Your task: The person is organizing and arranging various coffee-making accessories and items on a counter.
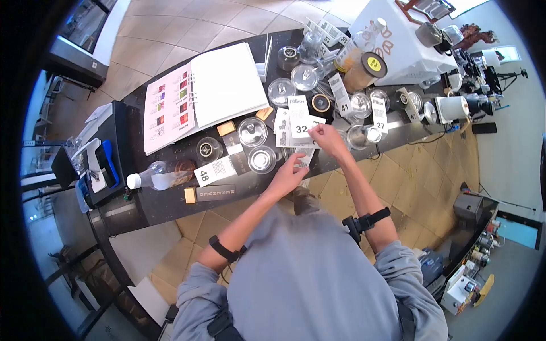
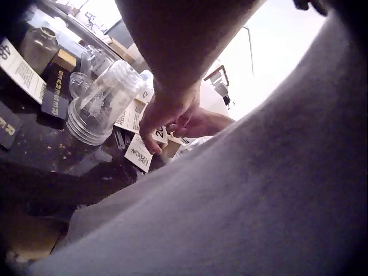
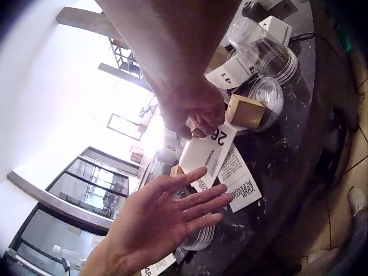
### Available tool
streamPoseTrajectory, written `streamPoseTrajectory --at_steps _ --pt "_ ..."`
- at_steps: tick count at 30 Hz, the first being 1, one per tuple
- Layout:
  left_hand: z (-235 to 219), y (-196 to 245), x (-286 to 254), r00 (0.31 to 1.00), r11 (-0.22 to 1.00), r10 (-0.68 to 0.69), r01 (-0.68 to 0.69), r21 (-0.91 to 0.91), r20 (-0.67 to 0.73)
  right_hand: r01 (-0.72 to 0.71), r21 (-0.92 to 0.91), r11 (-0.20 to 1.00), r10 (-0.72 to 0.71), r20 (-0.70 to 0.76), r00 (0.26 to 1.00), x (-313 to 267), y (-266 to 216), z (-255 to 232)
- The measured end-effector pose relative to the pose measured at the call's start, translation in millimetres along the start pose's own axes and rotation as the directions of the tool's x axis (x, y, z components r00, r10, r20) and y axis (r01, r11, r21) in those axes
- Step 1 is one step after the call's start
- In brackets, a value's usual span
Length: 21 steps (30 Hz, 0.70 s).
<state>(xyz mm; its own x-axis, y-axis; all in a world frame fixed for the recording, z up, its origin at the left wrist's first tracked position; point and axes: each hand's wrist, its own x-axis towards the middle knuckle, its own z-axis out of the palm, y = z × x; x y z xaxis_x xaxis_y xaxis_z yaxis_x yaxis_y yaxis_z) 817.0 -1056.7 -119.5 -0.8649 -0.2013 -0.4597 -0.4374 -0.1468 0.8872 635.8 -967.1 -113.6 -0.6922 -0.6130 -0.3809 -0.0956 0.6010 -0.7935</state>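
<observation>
Curled fingers of my right hand pinch the edge of a white card at a loose pile. A card numbered 32 faces up there in the head view; in the right wrist view, a card marked 26 lies under those fingers. My left hand is at the pile's near side, palm up with fingers spread and nothing gripped. Another printed card sticks out beneath. Whether the left fingertips touch the cards, I cannot tell.
Glass jars and lids surround the pile. An open binder lies behind on the dark table. Left are a plastic bottle, card 48 and a RESERVED sign. Cards 41 and 27 stand right.
</observation>
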Motion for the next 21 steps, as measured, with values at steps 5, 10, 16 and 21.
streamPoseTrajectory --at_steps 5,10,16,21 --pt "12.6 -1.3 25.4 0.968 0.999 -0.040 0.037 -0.017 -0.248 -0.010 0.074 0.997 0.002 0.110 0.994 11.3 3.2 -13.3" --pt "35.1 -5.8 32.0 0.904 0.999 -0.038 0.022 -0.043 -0.426 0.075 -0.195 0.978 -0.060 0.079 0.995 15.6 -18.4 -26.3" --pt "47.0 3.7 42.0 0.822 0.976 -0.094 -0.036 -0.216 -0.562 0.148 -0.307 0.940 -0.070 0.249 0.966 37.2 -20.3 -35.6" --pt "44.6 -7.5 50.5 0.800 0.965 -0.140 -0.022 -0.262 -0.583 0.156 -0.453 0.878 0.032 0.381 0.924 54.8 -31.2 -38.5"
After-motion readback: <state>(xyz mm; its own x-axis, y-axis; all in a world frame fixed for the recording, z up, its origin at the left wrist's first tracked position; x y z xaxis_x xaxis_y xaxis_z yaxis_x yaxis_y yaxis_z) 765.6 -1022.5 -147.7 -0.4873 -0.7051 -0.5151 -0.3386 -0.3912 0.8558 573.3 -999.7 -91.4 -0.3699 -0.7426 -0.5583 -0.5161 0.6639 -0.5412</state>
